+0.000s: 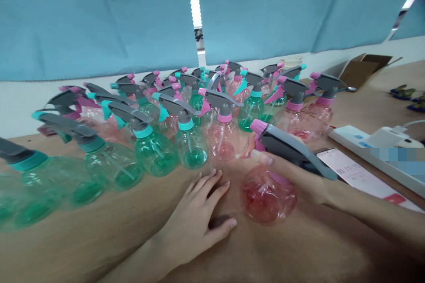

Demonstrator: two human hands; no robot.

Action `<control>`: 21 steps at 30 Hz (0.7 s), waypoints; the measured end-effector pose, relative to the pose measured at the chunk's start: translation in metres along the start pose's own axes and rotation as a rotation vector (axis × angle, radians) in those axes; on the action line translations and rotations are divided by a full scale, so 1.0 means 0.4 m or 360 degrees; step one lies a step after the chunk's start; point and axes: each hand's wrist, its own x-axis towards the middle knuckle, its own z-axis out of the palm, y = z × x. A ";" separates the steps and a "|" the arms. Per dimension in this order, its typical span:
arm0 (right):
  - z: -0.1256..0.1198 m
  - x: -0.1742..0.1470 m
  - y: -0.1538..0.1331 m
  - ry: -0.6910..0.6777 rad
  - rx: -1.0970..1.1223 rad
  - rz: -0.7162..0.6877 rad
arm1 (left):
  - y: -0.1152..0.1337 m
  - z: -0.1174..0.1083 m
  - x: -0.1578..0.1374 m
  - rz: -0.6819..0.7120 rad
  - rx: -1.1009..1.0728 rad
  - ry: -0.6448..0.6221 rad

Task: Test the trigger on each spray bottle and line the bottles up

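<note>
A pink spray bottle (268, 196) with a grey and pink trigger head leans over the near part of the wooden table (139, 247). My right hand (292, 170) is closed around its neck, under the trigger head. Left of this bottle, my left hand (201, 210) rests palm down on the tabletop, fingers stretched out and holding nothing. Just beyond both hands stand a pink spray bottle (224, 139) and a green spray bottle (191, 146), both upright.
Several more green and pink spray bottles crowd the table's left and back, including a green one (156, 152). At the right lie a phone (355, 172) showing a timer and a white power strip (375, 150) with a plugged-in charger. An open cardboard box (360, 73) stands behind.
</note>
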 end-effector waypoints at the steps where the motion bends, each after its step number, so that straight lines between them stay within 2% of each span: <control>1: 0.000 0.001 -0.001 0.0007 -0.0013 -0.0023 | -0.001 0.001 0.000 0.0004 0.0009 0.0001; 6: -0.006 0.002 0.004 0.0011 -0.0014 -0.0059 | -0.001 0.000 -0.001 0.0018 0.0013 0.0007; 11: -0.018 -0.003 0.005 -0.0109 -0.0010 0.0019 | 0.001 -0.002 0.000 0.0017 0.0008 0.0002; 15: -0.009 -0.001 0.001 0.0000 -0.0022 -0.0036 | 0.001 -0.002 0.001 0.0024 0.0030 -0.0018; 17: 0.000 0.001 0.000 -0.0023 0.0012 -0.0057 | 0.001 -0.002 0.001 0.0018 0.0030 -0.0013; 21: 0.009 0.000 -0.006 0.0067 -0.0027 -0.0018 | 0.001 0.001 0.000 0.0014 0.0011 0.0011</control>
